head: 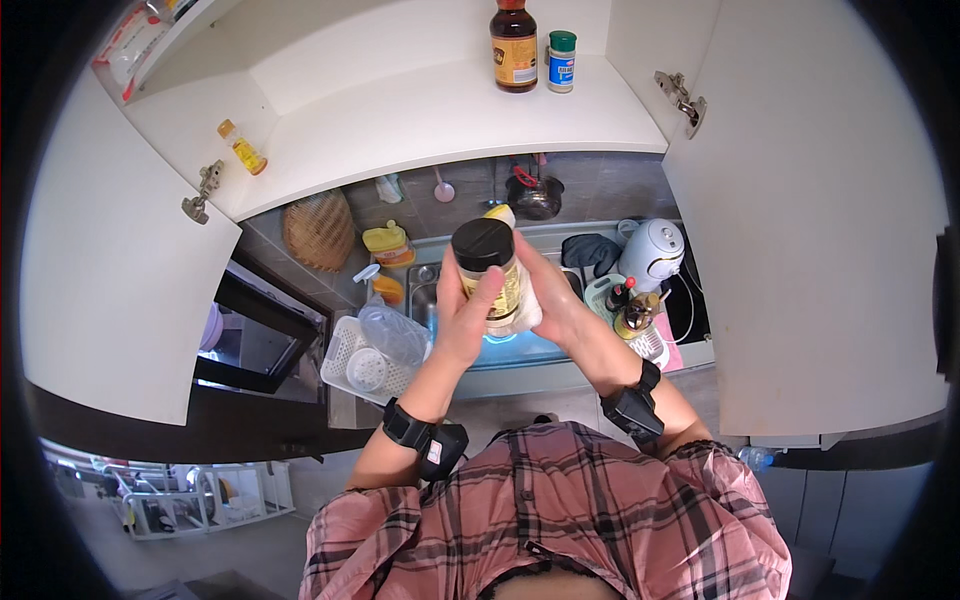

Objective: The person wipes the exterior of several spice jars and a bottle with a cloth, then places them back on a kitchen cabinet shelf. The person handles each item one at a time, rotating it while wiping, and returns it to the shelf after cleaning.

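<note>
A seasoning jar [492,281] with a black lid and a yellow label is held upright above the sink. My left hand [466,311] is closed around its left side, the thumb across the front. In my right hand [551,296] is a white cloth [529,306], pressed against the jar's right side. Above, on the cabinet shelf [420,142], stand a dark sauce bottle [515,56] with an orange label and a green-capped shaker [562,64]. A small yellow-capped bottle [243,148] is at the shelf's left end.
Both cabinet doors [817,225] stand open at the sides. Below are a white plastic basket [337,360], a spray bottle [384,286], a yellow detergent jug [390,246], a white electric appliance [652,251] and a drying rack [600,296] with bottles. A pot [535,197] hangs on the wall.
</note>
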`<state>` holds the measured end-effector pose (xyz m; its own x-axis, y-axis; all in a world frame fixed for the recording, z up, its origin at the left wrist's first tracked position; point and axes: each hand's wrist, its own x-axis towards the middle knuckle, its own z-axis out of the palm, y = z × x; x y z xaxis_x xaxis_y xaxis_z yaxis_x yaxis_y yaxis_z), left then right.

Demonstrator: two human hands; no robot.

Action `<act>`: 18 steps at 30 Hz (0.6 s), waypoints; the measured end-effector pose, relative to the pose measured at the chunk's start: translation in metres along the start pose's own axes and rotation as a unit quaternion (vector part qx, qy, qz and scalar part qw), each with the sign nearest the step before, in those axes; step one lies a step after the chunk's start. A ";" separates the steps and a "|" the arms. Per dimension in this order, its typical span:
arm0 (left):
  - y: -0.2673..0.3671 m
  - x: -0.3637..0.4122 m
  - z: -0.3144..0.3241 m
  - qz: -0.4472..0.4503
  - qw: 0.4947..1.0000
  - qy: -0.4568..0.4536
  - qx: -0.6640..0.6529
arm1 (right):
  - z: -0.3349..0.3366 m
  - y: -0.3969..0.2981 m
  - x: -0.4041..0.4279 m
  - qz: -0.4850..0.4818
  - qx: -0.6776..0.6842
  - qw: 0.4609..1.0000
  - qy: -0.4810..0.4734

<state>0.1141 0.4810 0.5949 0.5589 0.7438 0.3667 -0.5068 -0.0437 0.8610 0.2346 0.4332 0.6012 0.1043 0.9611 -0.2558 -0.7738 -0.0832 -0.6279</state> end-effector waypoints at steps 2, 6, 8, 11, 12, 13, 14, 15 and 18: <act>0.002 0.005 -0.006 0.022 0.999 -0.030 0.008 | -0.007 0.008 -0.005 0.027 0.125 0.989 -0.072; 0.011 0.021 -0.026 0.181 0.898 -0.100 0.388 | -0.013 0.015 -0.012 0.012 0.081 0.995 -0.064; 0.012 0.019 -0.024 0.131 0.941 -0.046 0.309 | -0.014 0.010 -0.012 -0.080 -0.008 0.997 -0.017; 0.017 0.016 -0.020 0.088 0.956 -0.030 0.277 | -0.015 0.000 -0.011 -0.231 -0.178 0.955 0.055; 0.020 0.014 -0.019 0.034 0.972 -0.037 0.231 | -0.015 -0.001 -0.012 -0.308 -0.271 0.910 0.065; 0.022 0.013 -0.019 -0.024 0.982 -0.038 0.182 | -0.015 -0.003 -0.012 -0.379 -0.359 0.850 0.074; 0.023 0.010 -0.018 -0.090 0.990 -0.019 0.104 | -0.016 -0.003 -0.014 -0.405 -0.416 0.813 0.052; 0.024 0.011 -0.019 -0.112 0.988 -0.018 0.103 | -0.015 -0.004 -0.014 -0.408 -0.443 0.797 0.051; 0.024 0.011 -0.023 -0.149 0.984 -0.027 0.097 | -0.012 -0.002 -0.015 -0.398 -0.503 0.765 0.057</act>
<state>0.0931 0.5036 0.6112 0.7003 0.7066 0.1014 -0.1839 0.0413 0.9821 0.2425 0.4157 0.5973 0.3902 0.7884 0.4756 0.4286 0.3016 -0.8517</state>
